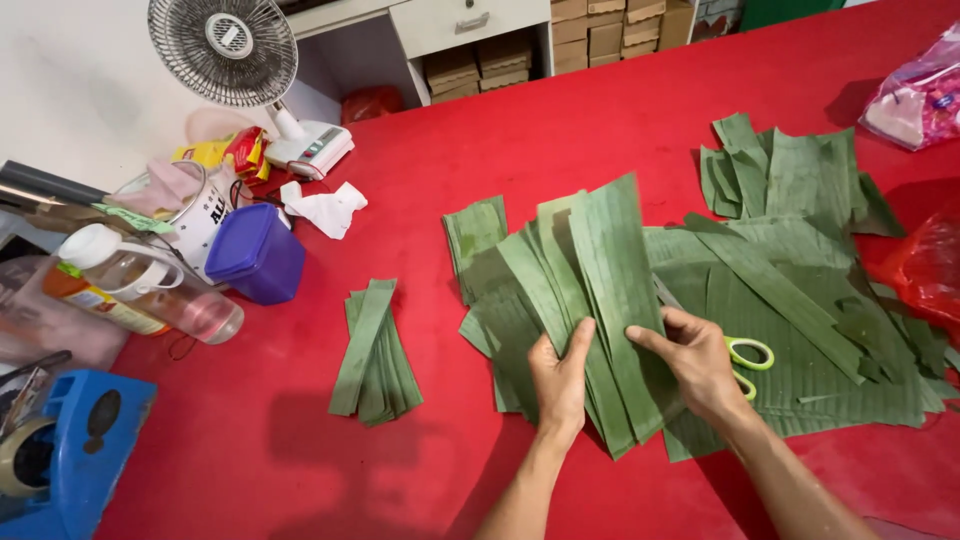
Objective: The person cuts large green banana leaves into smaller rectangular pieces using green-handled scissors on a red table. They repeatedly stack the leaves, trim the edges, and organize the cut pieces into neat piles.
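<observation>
On the red table (560,130) lies a fanned bunch of long green leaf strips (590,270). My left hand (560,378) grips the bunch at its near end, thumb on top. My right hand (695,362) pinches the strips at the right side of the same bunch. Beneath and to the right spreads a wide heap of cut leaf pieces (800,300). Scissors with green and white handles (750,360) lie on that heap, partly hidden by my right hand. A small neat stack of narrow strips (375,350) rests apart to the left.
At the left edge stand a small desk fan (225,45), a purple lidded tub (258,252), a bottle lying on its side (150,290), a crumpled white tissue (325,208) and a blue tape dispenser (60,440). Plastic bags (925,100) sit at the right; cardboard boxes are behind.
</observation>
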